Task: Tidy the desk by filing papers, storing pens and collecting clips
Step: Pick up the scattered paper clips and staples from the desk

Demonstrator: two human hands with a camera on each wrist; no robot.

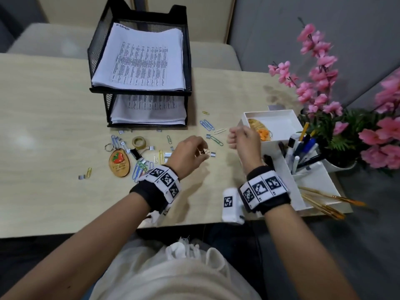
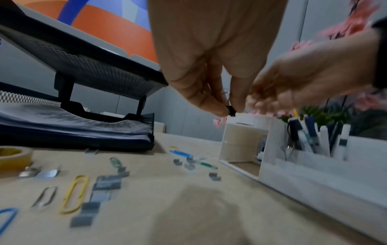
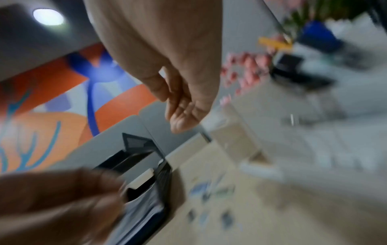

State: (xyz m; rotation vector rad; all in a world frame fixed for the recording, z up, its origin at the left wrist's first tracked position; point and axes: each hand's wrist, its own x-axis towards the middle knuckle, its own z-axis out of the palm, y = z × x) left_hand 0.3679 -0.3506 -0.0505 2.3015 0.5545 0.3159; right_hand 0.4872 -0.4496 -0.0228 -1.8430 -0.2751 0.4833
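My left hand (image 1: pixel 200 154) hovers just above the desk and pinches a small black binder clip (image 1: pixel 203 151) between thumb and fingertips. The left wrist view shows the clip (image 2: pixel 231 111) at the fingertips of that hand (image 2: pixel 228 106). My right hand (image 1: pixel 234 137) is raised beside the white organiser box (image 1: pixel 279 118), fingers loosely curled; the blurred right wrist view shows those fingers (image 3: pixel 182 114) holding nothing. Coloured paper clips (image 1: pixel 207 124) and staple strips (image 1: pixel 213 154) lie scattered on the desk. Printed papers (image 1: pixel 140 59) fill the black mesh tray (image 1: pixel 140 92).
Left of my hands lie a strawberry keychain (image 1: pixel 119 162), a tape roll (image 1: pixel 138 142) and a larger black binder clip (image 1: pixel 136 153). Pens (image 1: pixel 303 148) stand in the organiser at the right; gold pens (image 1: pixel 324 202) lie on its base. Pink flowers (image 1: pixel 324 83) crowd the right edge.
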